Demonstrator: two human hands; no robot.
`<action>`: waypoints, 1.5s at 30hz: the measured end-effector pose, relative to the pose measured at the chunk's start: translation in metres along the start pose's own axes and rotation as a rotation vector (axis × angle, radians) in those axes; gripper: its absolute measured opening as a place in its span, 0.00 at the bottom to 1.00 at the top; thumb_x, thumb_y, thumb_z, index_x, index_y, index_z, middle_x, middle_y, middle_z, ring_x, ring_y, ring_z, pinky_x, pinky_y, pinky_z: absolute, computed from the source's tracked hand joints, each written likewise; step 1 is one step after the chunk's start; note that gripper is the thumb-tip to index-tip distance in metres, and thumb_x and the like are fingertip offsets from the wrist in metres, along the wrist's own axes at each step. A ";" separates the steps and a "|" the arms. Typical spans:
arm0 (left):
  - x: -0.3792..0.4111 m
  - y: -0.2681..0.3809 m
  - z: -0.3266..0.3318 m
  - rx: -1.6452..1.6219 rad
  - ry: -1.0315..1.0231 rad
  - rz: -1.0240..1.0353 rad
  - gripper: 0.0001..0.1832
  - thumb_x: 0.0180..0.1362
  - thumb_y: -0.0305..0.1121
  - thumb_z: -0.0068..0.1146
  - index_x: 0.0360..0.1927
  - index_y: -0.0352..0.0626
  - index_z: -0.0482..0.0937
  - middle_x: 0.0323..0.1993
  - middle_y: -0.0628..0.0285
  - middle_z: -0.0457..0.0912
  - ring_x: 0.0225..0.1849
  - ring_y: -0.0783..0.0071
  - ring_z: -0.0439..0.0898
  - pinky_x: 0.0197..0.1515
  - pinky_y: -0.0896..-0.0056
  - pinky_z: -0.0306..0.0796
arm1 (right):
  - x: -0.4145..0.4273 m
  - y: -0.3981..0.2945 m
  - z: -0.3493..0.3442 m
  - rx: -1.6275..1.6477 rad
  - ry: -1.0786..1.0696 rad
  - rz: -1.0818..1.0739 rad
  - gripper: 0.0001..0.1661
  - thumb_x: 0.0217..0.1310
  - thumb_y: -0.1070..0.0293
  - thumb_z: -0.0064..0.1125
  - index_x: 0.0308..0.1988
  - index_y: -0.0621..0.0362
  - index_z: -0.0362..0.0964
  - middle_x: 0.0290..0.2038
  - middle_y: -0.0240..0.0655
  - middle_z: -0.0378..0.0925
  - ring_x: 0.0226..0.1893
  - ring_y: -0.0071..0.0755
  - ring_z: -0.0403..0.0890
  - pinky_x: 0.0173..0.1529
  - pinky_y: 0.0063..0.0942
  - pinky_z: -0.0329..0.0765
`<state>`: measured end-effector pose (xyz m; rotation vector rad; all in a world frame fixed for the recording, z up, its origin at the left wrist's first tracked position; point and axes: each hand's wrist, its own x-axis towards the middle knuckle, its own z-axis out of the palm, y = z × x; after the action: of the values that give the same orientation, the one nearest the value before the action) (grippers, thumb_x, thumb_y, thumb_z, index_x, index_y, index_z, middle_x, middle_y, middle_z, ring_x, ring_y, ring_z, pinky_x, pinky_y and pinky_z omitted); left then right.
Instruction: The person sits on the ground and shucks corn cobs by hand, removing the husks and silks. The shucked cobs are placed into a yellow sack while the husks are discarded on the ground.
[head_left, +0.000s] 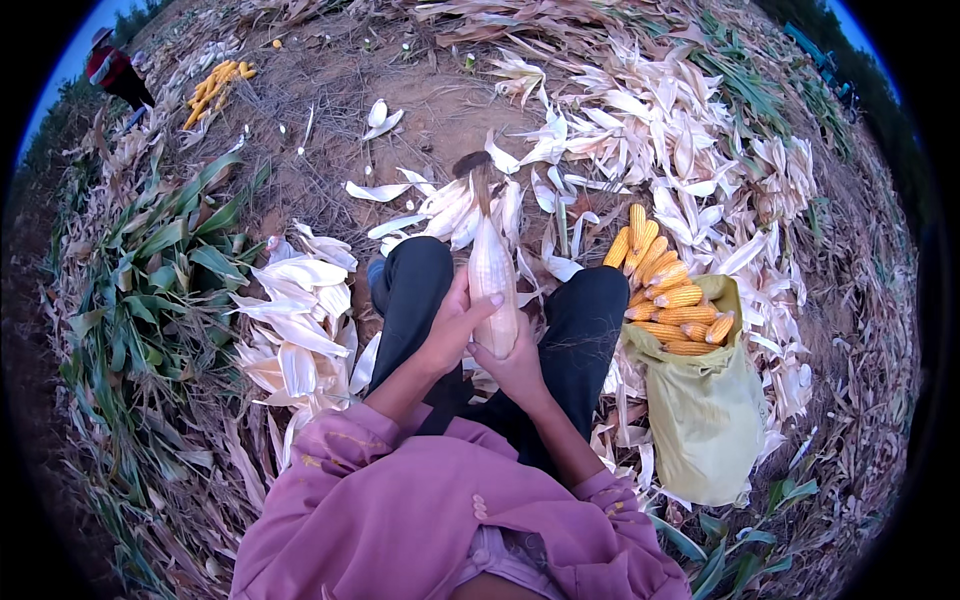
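Note:
Between my knees I hold an ear of corn (493, 289) upright, still wrapped in a thin pale husk, with brown dried silk (481, 184) at its top. My left hand (451, 322) grips its left side, the thumb lying across the front. Around the lower end, my right hand (517, 367) is closed on the same ear. Several unhusked ears (454, 210) lie on the ground just beyond it. At my right, bare yellow corn cobs (679, 296) fill the mouth of a yellow-green woven sack (701, 420) and spill past its far edge.
Loose husks (300, 330) are heaped by my left leg, beside green corn leaves (165, 262). More husks (652, 127) spread ahead and to the right. A small pile of yellow cobs (216, 90) lies far left, near a standing person (118, 71). Dry stalks cover the soil around.

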<state>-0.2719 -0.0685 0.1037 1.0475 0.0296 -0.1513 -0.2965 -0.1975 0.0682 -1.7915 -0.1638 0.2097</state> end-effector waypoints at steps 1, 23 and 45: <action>0.001 0.005 0.001 0.004 0.035 0.032 0.26 0.60 0.32 0.51 0.60 0.39 0.60 0.47 0.63 0.72 0.47 0.80 0.71 0.51 0.76 0.66 | -0.003 0.003 0.004 0.000 -0.005 -0.006 0.46 0.44 0.61 0.69 0.58 0.62 0.52 0.47 0.50 0.72 0.47 0.42 0.76 0.50 0.33 0.73; 0.015 -0.004 -0.014 0.396 0.247 0.068 0.16 0.66 0.35 0.42 0.31 0.36 0.79 0.21 0.74 0.73 0.24 0.90 0.65 0.26 0.83 0.61 | -0.030 0.028 0.008 0.082 -0.038 0.034 0.45 0.43 0.62 0.70 0.57 0.64 0.53 0.45 0.46 0.73 0.45 0.37 0.76 0.49 0.32 0.73; 0.009 0.007 -0.020 -0.299 0.061 -0.204 0.20 0.66 0.37 0.32 0.47 0.31 0.71 0.38 0.50 0.79 0.41 0.58 0.79 0.48 0.62 0.73 | -0.033 0.032 0.011 0.212 -0.165 0.048 0.42 0.43 0.63 0.69 0.56 0.61 0.56 0.46 0.40 0.71 0.46 0.31 0.73 0.52 0.29 0.69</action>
<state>-0.2614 -0.0491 0.0987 0.7491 0.2091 -0.2908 -0.3315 -0.2019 0.0368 -1.5685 -0.2077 0.3954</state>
